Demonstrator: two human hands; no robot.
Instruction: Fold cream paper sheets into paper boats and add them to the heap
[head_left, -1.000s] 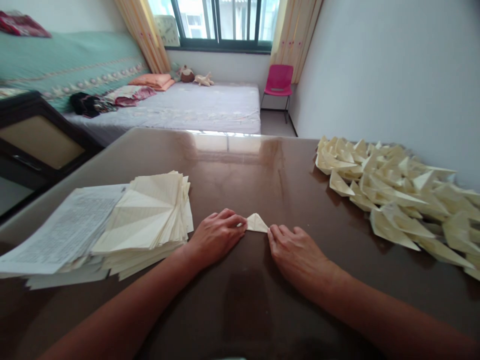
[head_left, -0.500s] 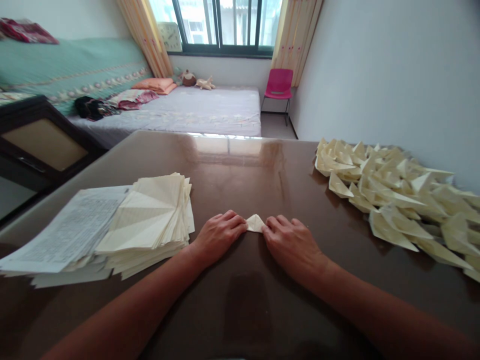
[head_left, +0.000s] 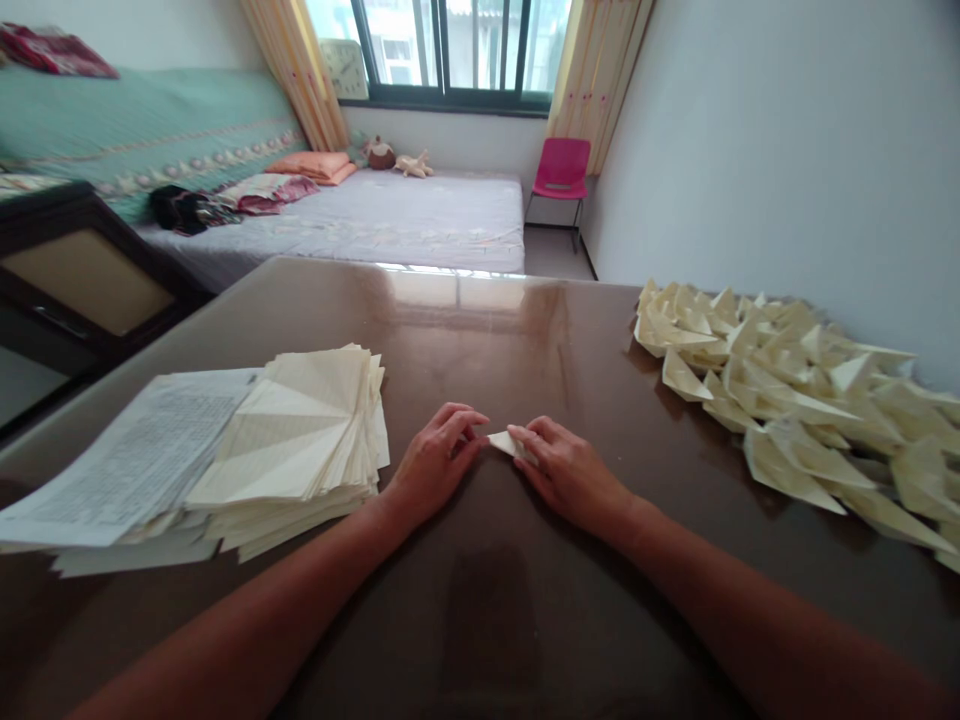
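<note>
One folded paper points left, long axis crosswise; right hand pinches it, left hand's fingers parted.

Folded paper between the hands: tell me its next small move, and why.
I would probably steady the folded paper by its left tip with the left hand: the right hand covers the paper's right end, while the left is right at that tip, with contact unclear.
</note>
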